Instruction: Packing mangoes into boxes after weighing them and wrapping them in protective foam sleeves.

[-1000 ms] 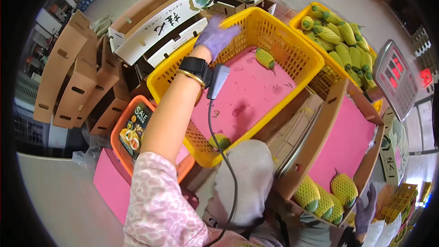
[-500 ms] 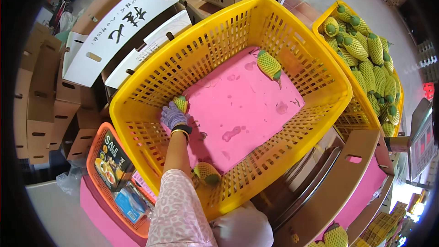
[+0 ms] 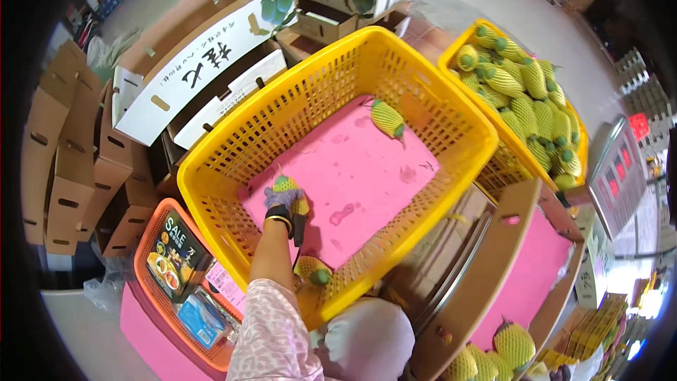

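My left hand, in a purple-grey glove with a dark band at the wrist, is closed on a green-tipped fruit in a yellow foam net. Both are inside a big yellow slatted crate, over its pink liner. The palm side is hidden. Close to my forearm, a second net-wrapped fruit lies at the crate's near end. A third fruit rests by the far wall. My right hand does not show in the picture.
A second yellow crate full of net-wrapped fruit stands at the right. Nearer is a pink-lined carton with several fruits, beside a scale display. An orange basket and brown cartons stand left, white-fronted cartons behind.
My left hand has moved right, away from the crate's left wall, with the net-wrapped fruit. The view has shifted, bringing more of the carton at the lower right into sight.
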Motion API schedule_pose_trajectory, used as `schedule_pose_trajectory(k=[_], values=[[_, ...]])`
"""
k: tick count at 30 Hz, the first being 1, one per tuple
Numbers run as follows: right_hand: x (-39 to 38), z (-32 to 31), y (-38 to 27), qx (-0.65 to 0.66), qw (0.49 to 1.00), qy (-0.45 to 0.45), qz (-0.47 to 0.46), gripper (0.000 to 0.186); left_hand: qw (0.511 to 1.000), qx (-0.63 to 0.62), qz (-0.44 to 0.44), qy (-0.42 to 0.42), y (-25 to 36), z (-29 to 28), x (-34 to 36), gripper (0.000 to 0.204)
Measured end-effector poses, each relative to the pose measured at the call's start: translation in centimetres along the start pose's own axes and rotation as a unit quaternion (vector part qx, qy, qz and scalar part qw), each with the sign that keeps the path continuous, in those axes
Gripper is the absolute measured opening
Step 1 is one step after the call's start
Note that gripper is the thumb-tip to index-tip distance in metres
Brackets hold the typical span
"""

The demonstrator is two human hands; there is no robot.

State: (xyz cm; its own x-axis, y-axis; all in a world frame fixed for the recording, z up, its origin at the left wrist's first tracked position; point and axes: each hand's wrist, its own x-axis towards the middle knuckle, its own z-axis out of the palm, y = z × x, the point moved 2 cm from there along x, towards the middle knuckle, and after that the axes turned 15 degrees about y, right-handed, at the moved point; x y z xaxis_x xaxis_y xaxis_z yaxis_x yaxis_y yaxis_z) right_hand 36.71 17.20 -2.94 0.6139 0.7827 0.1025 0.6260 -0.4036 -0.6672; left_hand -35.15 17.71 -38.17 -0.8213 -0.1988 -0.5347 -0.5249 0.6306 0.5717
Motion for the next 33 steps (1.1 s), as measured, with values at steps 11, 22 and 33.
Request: schedule_pose_trajectory(k=[11,22,33], values=[[-6.5,4.2,-9.8,0.102,0.933,-0.083,-0.336,0.036,0.795,-0.197,0.211,-0.533,13.9,-11.7,-31.0,0.052],[-9.4,2.8,-16.5,0.141,0.85,-0.181,-0.475,0.058,0.589,-0.186,-0.001,-0.786,-0.7,-14.5,-52.3,0.045],[-6.4,9.5,-8.3,-0.162,0.808,-0.292,-0.485,0.054,0.407,0.389,0.728,-0.391,-10.0,-14.6,-51.2,0.073]])
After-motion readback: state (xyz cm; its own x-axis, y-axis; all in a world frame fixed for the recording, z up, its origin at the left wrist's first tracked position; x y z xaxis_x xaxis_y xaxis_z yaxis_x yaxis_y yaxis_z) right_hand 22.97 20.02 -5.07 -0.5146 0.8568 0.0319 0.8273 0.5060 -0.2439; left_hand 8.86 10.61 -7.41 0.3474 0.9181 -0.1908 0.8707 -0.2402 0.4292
